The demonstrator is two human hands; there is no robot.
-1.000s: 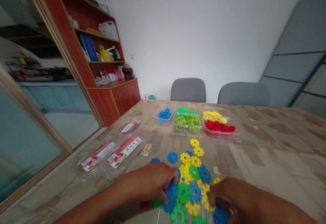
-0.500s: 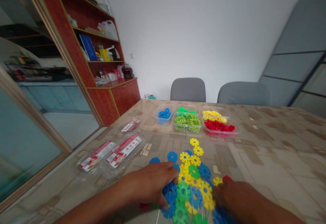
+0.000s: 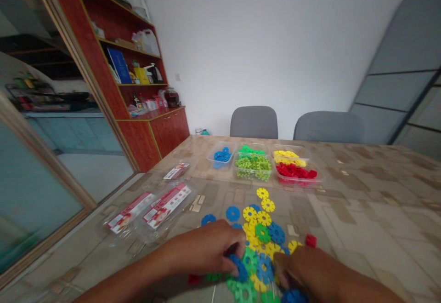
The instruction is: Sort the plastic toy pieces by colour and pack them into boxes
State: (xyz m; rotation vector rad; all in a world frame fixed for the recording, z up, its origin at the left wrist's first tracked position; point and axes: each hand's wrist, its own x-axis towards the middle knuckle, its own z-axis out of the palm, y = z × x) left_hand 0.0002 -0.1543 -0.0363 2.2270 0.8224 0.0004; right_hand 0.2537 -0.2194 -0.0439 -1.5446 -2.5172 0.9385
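Note:
In the head view my left hand (image 3: 218, 248) pinches a blue notched disc (image 3: 240, 267), tilted on edge between thumb and fingers; more discs may sit behind it. My right hand (image 3: 303, 268) curls down into the right side of the loose pile, and what its fingers grip is hidden. Between the hands lie overlapping flower-shaped discs: yellow discs (image 3: 252, 231), a green disc (image 3: 245, 290) and a blue disc (image 3: 264, 266). Another blue piece (image 3: 294, 296) shows below my right hand. A small red block (image 3: 310, 240) rests just beyond that hand's knuckles.
Clear tubs stand farther back, holding blue pieces (image 3: 222, 156), light green pieces (image 3: 254, 166), yellow pieces (image 3: 289, 157) and red pieces (image 3: 296, 172). Labelled clear lids (image 3: 167, 205) lie at the left. Beyond the table (image 3: 372, 211) are two grey chairs (image 3: 254, 121).
My left hand has closed on a blue disc and tilted it up from the pile, uncovering green discs. My right hand has shifted left over the yellow discs, leaving the red block in full view.

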